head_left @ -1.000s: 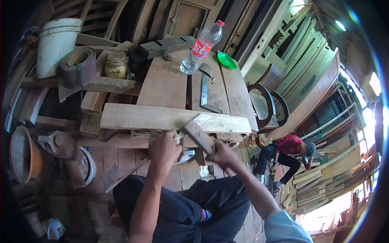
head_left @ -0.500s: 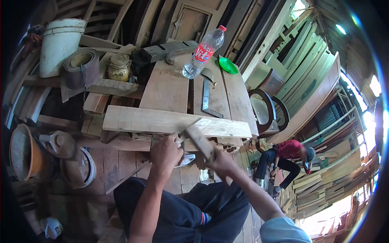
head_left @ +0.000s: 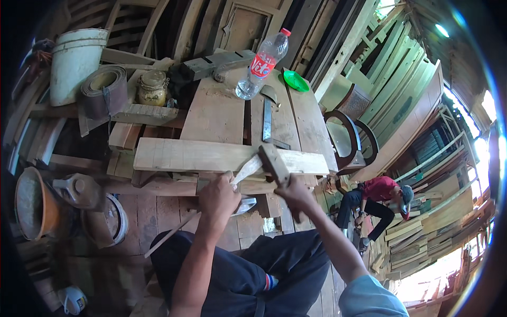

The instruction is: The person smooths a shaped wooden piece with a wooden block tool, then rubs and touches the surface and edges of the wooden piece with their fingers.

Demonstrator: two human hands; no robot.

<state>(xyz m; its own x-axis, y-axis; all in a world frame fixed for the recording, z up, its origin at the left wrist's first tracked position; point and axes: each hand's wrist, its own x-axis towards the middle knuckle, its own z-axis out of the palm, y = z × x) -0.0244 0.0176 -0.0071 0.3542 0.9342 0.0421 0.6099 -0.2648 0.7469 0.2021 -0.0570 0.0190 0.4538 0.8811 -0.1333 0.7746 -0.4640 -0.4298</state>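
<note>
My left hand (head_left: 219, 196) is closed round a pale, tapered piece (head_left: 248, 168), whose wider end rises up and to the right over the board's front. My right hand (head_left: 297, 196) is wrapped round a dark oblong wooden block (head_left: 274, 166), held tilted just right of that piece. Behind both hands a long pale board (head_left: 185, 156) lies across the front of the plank bench (head_left: 216, 113). Below my left hand a shiny metal part (head_left: 245, 206) shows, partly covered. From near that wrist a thin stick (head_left: 171, 234) slants down to the left.
On the bench are a metal square (head_left: 268, 124), a clear bottle (head_left: 255, 82) and a green dish (head_left: 296, 81). Left stand a white bucket (head_left: 78, 66), a rolled belt (head_left: 103, 95), a jar (head_left: 153, 88) and an orange tub (head_left: 31, 203). A person (head_left: 377, 198) bends at right, near stacked planks.
My right hand and the dark block have moved up and right, uncovering more of the pale piece. My left hand has stayed almost in place.
</note>
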